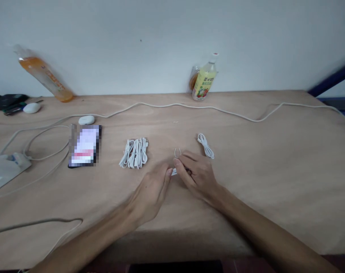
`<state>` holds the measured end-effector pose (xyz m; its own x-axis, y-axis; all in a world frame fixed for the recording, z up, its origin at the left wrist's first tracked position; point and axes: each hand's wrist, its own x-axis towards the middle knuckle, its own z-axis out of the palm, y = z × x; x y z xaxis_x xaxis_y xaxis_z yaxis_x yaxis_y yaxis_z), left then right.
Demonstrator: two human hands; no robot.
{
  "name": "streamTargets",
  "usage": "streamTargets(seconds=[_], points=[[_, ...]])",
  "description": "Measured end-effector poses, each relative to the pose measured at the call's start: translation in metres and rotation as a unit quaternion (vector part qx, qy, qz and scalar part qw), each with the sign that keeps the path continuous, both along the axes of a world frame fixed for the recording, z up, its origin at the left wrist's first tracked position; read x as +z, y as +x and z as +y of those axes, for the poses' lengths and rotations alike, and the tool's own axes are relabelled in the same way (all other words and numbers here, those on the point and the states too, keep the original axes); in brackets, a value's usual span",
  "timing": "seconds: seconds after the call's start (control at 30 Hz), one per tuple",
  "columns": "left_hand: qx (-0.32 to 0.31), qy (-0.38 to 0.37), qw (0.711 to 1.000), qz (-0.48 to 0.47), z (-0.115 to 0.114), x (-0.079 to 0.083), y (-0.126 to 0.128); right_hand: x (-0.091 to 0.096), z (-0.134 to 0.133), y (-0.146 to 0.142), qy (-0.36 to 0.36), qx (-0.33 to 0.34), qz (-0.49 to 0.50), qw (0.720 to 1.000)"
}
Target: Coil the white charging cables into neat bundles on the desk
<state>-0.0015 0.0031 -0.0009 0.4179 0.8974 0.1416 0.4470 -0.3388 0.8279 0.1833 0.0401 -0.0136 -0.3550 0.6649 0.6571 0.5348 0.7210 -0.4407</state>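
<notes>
Between my two hands, over the middle of the table, is a folded white cable (174, 171), mostly hidden by the fingers. My left hand (151, 191) is closed on its left end, thumb along the top. My right hand (197, 172) curls round the other end with its thumb and forefinger close together. A thin white U-shaped wire tie (177, 153) sticks up at the right thumb tip; where it is fastened is hidden. Right of the hands lies a single coiled white cable (205, 146). Several bundled white cables (134, 152) lie side by side to the left.
A phone (85, 146) and a white earbud case (86, 120) lie at left. A long white cord (161, 106) crosses the back of the table. An orange drink bottle (47, 77) and a yellow-labelled bottle (205, 81) stand by the wall. A tiny white strip (175, 122) lies ahead.
</notes>
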Motion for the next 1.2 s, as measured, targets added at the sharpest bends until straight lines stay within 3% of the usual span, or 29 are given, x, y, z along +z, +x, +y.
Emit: streamTargets(seconds=[0.1,0.27,0.47,0.8,0.93,1.2], points=[[-0.012,-0.023,0.999,-0.033,-0.001,0.001,0.000,0.000,0.000,-0.001,0.043,0.011,-0.011,0.999],[-0.021,-0.071,0.995,-0.069,-0.002,0.003,0.000,0.001,-0.003,-0.005,0.056,0.023,0.021,0.998],[-0.014,-0.007,0.997,-0.077,0.002,0.006,0.001,0.004,-0.003,-0.003,0.055,0.006,0.031,0.998],[-0.007,-0.195,0.975,-0.102,-0.004,0.006,0.003,0.002,-0.002,-0.001,-0.020,0.039,0.039,0.998],[-0.018,-0.296,0.947,-0.126,-0.001,0.007,0.000,0.000,0.000,0.000,0.006,0.043,0.029,0.999],[-0.040,-0.412,0.889,-0.197,-0.001,0.011,0.003,0.002,0.003,0.000,0.031,0.048,0.026,0.998]])
